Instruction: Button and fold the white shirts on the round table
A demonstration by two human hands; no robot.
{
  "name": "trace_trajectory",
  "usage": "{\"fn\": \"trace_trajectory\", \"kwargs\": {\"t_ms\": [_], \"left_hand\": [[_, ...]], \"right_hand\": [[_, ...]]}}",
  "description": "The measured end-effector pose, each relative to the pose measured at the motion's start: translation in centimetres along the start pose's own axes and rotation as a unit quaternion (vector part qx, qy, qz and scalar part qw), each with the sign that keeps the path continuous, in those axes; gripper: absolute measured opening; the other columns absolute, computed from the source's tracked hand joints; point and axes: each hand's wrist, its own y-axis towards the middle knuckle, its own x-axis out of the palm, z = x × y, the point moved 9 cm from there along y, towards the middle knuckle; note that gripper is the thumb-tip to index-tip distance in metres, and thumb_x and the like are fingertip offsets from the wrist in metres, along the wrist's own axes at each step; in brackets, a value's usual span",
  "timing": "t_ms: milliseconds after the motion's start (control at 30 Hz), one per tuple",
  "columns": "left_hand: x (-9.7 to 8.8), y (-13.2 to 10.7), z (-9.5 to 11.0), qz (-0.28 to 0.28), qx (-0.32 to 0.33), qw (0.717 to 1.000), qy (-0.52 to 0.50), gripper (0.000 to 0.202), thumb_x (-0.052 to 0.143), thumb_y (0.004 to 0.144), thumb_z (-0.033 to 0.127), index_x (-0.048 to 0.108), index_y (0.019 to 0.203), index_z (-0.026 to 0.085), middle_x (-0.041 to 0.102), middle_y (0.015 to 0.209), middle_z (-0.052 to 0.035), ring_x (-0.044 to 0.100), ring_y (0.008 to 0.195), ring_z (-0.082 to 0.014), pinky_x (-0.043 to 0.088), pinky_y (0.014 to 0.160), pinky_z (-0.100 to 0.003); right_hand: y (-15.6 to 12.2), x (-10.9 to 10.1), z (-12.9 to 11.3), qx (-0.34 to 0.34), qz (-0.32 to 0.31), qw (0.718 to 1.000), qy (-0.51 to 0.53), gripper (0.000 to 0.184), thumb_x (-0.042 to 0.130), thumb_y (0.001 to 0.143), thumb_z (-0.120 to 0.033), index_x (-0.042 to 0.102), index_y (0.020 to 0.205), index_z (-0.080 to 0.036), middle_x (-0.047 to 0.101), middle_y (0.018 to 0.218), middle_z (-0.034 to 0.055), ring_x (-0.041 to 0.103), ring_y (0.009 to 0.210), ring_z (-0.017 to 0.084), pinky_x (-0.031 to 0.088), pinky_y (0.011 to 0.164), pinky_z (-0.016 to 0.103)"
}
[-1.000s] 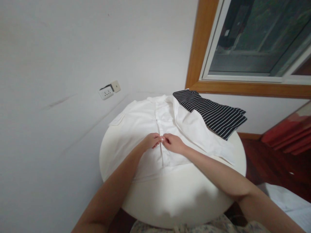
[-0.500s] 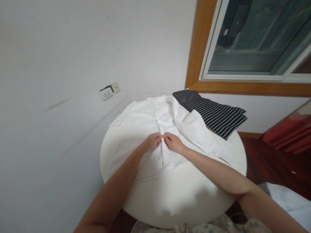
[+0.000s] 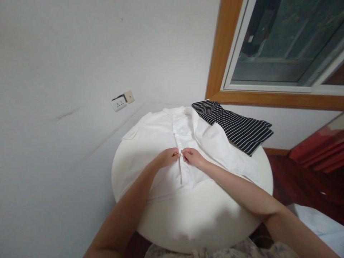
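A white button-front shirt lies spread flat on a round white table, collar toward the wall. My left hand and my right hand meet at the shirt's front placket, fingertips pinched on the fabric edges on either side of it. Both hands rest on the shirt about halfway down its front. What sits between the fingertips is too small to make out.
A folded black-and-white striped garment lies at the table's back right, partly under the shirt's sleeve. A wall socket is on the white wall behind. A wood-framed window is at right, red furniture beyond.
Both hands stay pinched at the placket in nearly the same spot; only small finger shifts show.
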Motion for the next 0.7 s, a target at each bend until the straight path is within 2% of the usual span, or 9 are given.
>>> {"fn": "trace_trajectory", "kwargs": {"t_ms": [100,167,233,267,333,433,500,567,700], "left_hand": [[-1.3,0.0,-0.6,0.037,0.001,0.998,0.049,0.029,0.048,0.084,0.043,0.060,0.076,0.018,0.060,0.067,0.0005,0.053,0.063,-0.0140,0.041,0.060,-0.026],[-3.2,-0.1,-0.9,0.112,0.007,0.988,0.109,0.031,0.046,0.087,0.043,0.064,0.080,0.018,0.066,0.080,-0.0037,0.059,0.077,-0.0174,0.045,0.075,-0.030],[-4.7,-0.3,-1.0,0.190,0.008,0.966,0.176,0.031,0.042,0.090,0.037,0.066,0.096,0.017,0.067,0.102,-0.0088,0.058,0.100,-0.0214,0.042,0.094,-0.036],[-5.0,-0.3,-1.3,0.211,-0.005,0.956,0.205,0.033,0.041,0.091,0.035,0.064,0.107,0.017,0.064,0.115,-0.0111,0.054,0.111,-0.0234,0.038,0.100,-0.039],[-4.4,-0.4,-2.4,0.204,-0.064,0.946,0.243,0.044,0.040,0.092,0.038,0.053,0.129,0.018,0.051,0.136,-0.0135,0.043,0.127,-0.0289,0.033,0.106,-0.047],[-2.3,-1.5,-3.8,0.149,-0.142,0.940,0.273,0.056,0.037,0.092,0.050,0.042,0.140,0.023,0.036,0.149,-0.0133,0.029,0.136,-0.0383,0.027,0.104,-0.062],[-1.3,-2.8,-3.6,0.129,-0.147,0.937,0.290,0.060,0.036,0.091,0.056,0.040,0.142,0.025,0.031,0.152,-0.0127,0.023,0.139,-0.0404,0.021,0.103,-0.068],[-0.7,-4.3,-3.3,0.114,-0.140,0.937,0.299,0.062,0.034,0.090,0.059,0.036,0.144,0.027,0.027,0.154,-0.0120,0.020,0.140,-0.0394,0.018,0.103,-0.070],[-0.8,-6.7,-2.9,0.102,-0.111,0.940,0.307,0.062,0.033,0.091,0.059,0.034,0.145,0.028,0.026,0.154,-0.0108,0.019,0.142,-0.0348,0.017,0.108,-0.066]], "right_hand": [[-0.5,-1.4,-1.6,-0.023,0.005,0.999,-0.047,0.046,0.034,0.093,-0.045,0.058,0.064,-0.018,0.055,0.053,-0.0017,0.048,0.048,0.010,0.038,0.053,0.023],[-0.8,-3.7,-3.2,-0.063,0.058,0.986,-0.143,0.045,0.033,0.094,-0.044,0.063,0.072,-0.018,0.063,0.065,0.0022,0.056,0.061,0.013,0.043,0.064,0.026],[-1.3,-6.0,-4.4,-0.102,0.119,0.950,-0.269,0.041,0.035,0.095,-0.040,0.067,0.085,-0.017,0.068,0.085,0.0074,0.060,0.084,0.019,0.043,0.080,0.031],[-1.6,-6.7,-4.7,-0.117,0.133,0.929,-0.326,0.038,0.037,0.094,-0.038,0.068,0.093,-0.017,0.068,0.097,0.0098,0.059,0.096,0.022,0.042,0.088,0.035],[-2.1,-7.2,-4.3,-0.137,0.120,0.895,-0.408,0.038,0.039,0.094,-0.038,0.064,0.115,-0.016,0.060,0.123,0.0131,0.049,0.119,0.026,0.034,0.101,0.039],[-3.2,-6.7,-2.1,-0.128,0.045,0.876,-0.463,0.053,0.036,0.095,-0.047,0.047,0.138,-0.017,0.038,0.148,0.0129,0.025,0.139,0.029,0.024,0.111,0.044],[-4.3,-6.6,-0.5,-0.103,0.011,0.874,-0.475,0.062,0.031,0.094,-0.056,0.039,0.144,-0.020,0.029,0.153,0.0102,0.015,0.143,0.030,0.020,0.113,0.047],[-5.6,-7.0,0.3,-0.082,0.009,0.875,-0.477,0.068,0.028,0.092,-0.063,0.034,0.146,-0.022,0.023,0.155,0.0077,0.012,0.144,0.031,0.020,0.114,0.049],[-7.5,-7.8,0.7,-0.070,0.026,0.876,-0.477,0.072,0.026,0.091,-0.066,0.031,0.148,-0.022,0.018,0.157,0.0062,0.011,0.144,0.029,0.020,0.115,0.046]]}}
